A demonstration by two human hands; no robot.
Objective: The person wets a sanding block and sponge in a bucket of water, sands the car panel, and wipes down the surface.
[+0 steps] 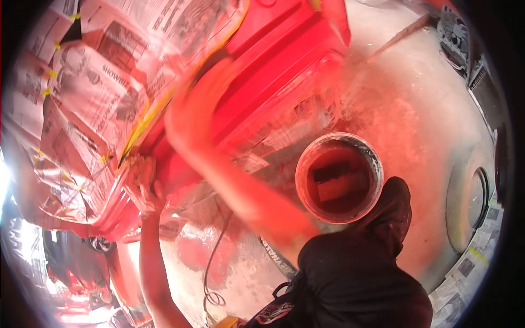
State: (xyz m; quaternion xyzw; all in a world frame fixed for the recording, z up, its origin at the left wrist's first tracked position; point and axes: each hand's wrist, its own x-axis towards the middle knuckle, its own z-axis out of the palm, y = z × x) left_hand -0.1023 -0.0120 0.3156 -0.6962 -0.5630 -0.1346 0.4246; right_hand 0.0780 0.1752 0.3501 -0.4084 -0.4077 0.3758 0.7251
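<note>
My left hand [142, 185] rests on the lower edge of a glossy red car body panel [268, 71], its fingers laid against the surface. Higher on the same panel, my right hand [197, 109] is smeared by motion, so its fingers cannot be made out. A dark patch [212, 63] shows at its far side; whether this is something held is unclear. Newspaper [98, 82] covers the area left of the panel, bordered by yellow tape [143, 124]. Below and right of my right hand stands a round bucket [377, 169] with dark reddish liquid and a block-like shape inside.
The bucket stands close to my dark shoe [402, 199] on the stained concrete floor [421, 126]. A thin cable [209, 262] runs along the floor, looped near its lower end. At right are a round wheel-like object [478, 197] and more newspaper [465, 279].
</note>
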